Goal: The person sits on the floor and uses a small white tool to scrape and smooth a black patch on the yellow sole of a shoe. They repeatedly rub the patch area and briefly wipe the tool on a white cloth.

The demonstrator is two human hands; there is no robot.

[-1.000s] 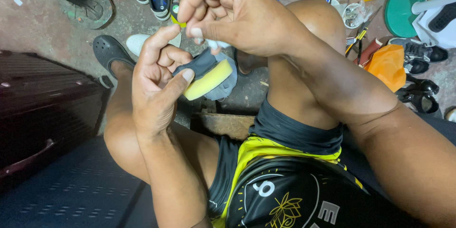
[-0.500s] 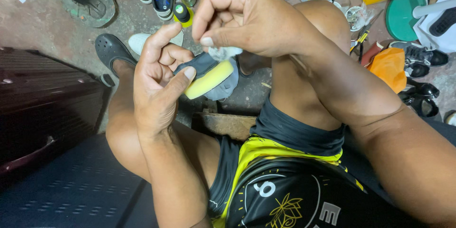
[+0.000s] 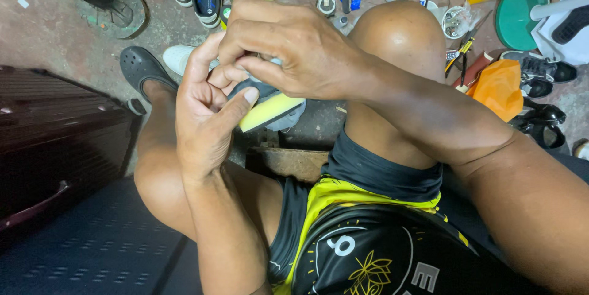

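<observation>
While the left hand (image 3: 205,120) is pinching the yellow pad (image 3: 270,111) at frame centre, the right hand (image 3: 294,55) is pressing curled fingers onto it, likely risking a slip from the thumb-only hold.

Right hand (image 3: 294,55) hides the shoe's (image 3: 270,111) top (toe end)

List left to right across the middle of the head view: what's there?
Dark case → black clog → left hand → yellow-soled shoe piece → right hand → orange bag → black shoes.
</observation>
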